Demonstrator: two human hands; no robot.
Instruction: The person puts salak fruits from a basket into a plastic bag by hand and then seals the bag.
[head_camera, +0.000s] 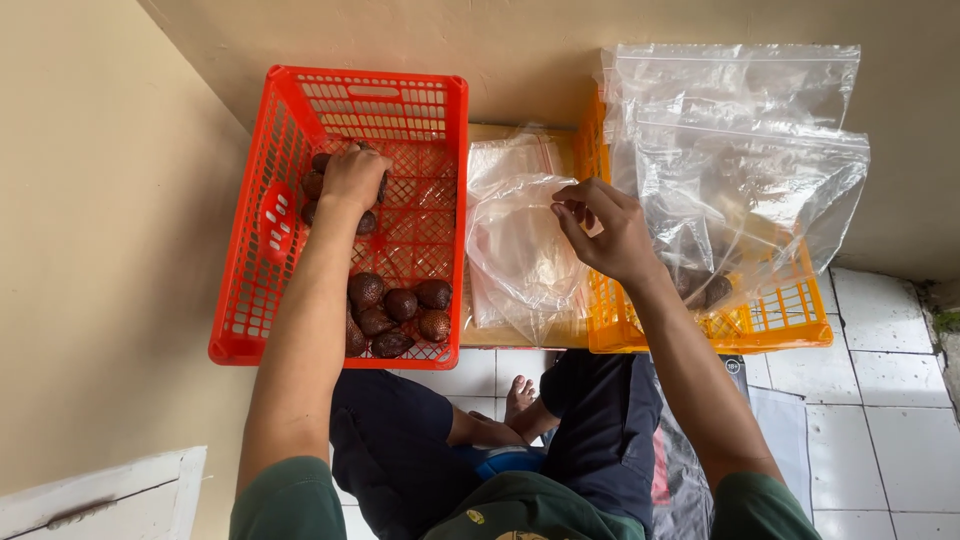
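Observation:
My left hand (355, 177) reaches into the red plastic crate (262, 215) and closes over brown scaly snake fruits (318, 185) at its far end. More snake fruits (400, 315) lie in a cluster at the crate's near end. My right hand (605, 230) pinches the rim of a clear plastic bag (515, 245) and holds it up between the two crates. That bag hangs open above a stack of flat clear bags (505, 155).
An orange crate (770, 320) on the right holds large clear zip bags (750, 150) with a few dark fruits inside. Both crates stand against a beige wall. My crossed legs and bare foot (518, 398) are on the white tiled floor below.

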